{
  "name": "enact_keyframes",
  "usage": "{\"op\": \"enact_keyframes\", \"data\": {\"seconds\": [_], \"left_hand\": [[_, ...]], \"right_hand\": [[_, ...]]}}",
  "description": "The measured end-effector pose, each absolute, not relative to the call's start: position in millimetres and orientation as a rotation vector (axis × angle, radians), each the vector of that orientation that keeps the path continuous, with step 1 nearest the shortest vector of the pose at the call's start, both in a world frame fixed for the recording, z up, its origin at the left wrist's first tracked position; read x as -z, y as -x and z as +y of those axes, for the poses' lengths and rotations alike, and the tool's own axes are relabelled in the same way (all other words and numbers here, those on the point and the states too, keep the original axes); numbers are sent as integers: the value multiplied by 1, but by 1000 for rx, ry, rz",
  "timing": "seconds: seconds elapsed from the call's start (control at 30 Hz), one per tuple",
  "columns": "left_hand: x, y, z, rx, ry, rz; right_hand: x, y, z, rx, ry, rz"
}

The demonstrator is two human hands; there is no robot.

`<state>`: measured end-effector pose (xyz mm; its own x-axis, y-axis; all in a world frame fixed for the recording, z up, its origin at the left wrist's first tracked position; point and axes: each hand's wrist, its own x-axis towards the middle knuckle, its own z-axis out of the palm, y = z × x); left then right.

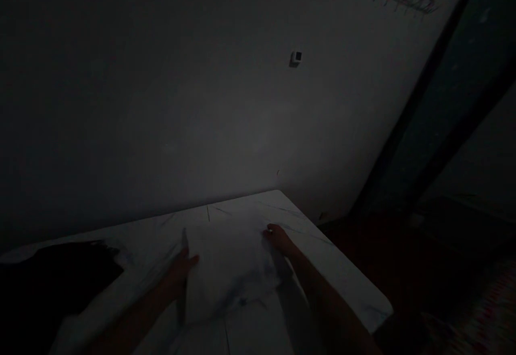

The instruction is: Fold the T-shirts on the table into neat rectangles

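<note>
As left hand [183,270] and right hand [278,236] pinch its sides, the pale sheet [228,263] points lengthwise toward the wall [226,102].

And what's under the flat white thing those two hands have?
The marbled table shows around the flat white thing, which the left hand and right hand hold by its sides. Whatever is straight underneath is covered, so I can't tell.

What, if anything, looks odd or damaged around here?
A small mark interrupts the plain wall above the table's far corner; I can't tell whether it's damage. A dark, ragged-edged thing, perhaps cloth, lies beyond the left hand. I see no spill, but the picture is very dim.
</note>
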<state>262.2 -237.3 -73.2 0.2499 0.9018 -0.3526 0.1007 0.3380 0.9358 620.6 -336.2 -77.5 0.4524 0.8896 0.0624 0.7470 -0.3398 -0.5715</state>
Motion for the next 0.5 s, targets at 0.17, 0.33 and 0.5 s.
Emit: {"op": "enact_keyframes", "data": {"seconds": [0.17, 0.33, 0.5], "left_hand": [[87, -385, -219, -714, -1271, 1033], [97, -483, -185, -657, -1586, 1170], [110, -519, -155, -612, -1709, 1264]], "right_hand": [[62, -729, -321, -365, 2259, -1186], [55, -808, -299, -349, 2324, -1047], [65, -840, -290, -323, 2341, -1019]]}}
